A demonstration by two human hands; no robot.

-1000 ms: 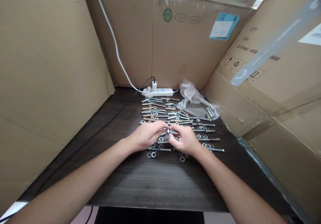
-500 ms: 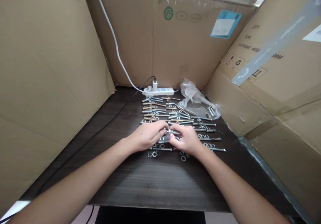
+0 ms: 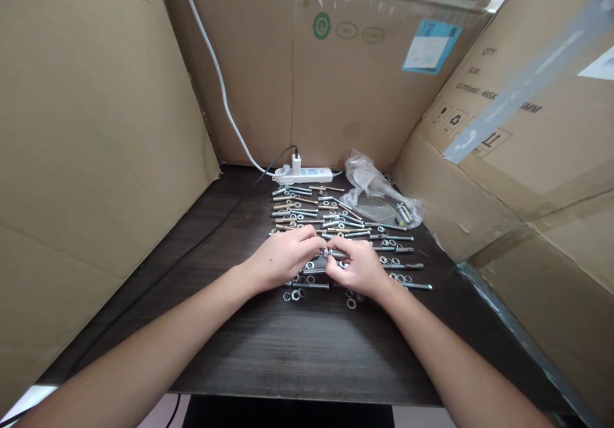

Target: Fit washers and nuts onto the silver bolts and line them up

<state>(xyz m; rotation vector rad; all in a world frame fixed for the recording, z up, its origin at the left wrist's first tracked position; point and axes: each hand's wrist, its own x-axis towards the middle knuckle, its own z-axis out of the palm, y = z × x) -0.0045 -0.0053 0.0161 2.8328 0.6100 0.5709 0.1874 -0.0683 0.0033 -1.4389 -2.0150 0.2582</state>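
My right hand [image 3: 359,265] is closed round a metal bolt [image 3: 330,253], with its thumb and index finger pinching the shaft. From the left, the bent fingers of my left hand [image 3: 284,259] meet the bolt's end, closed on a nut [image 3: 325,252] that is partly covered by the fingertips. Washers seem to sit beside the nut, though they are too small to tell apart. Beneath and around both hands lie rows of loose bolts, among them a silver bolt [image 3: 311,285], with washers [image 3: 351,303] and nuts by them.
A white power strip [image 3: 311,174] with a plugged-in adapter stands at the back. To its right lies a clear plastic bag [image 3: 367,182] with metal parts in it. A black cable [image 3: 192,249] crosses the dark table [image 3: 288,357] on the left. Cardboard walls [image 3: 249,76] enclose three sides.
My left hand's fingers have shifted slightly to the right and up, covering more of the nut. The right hand has stayed almost in place with the bolt.
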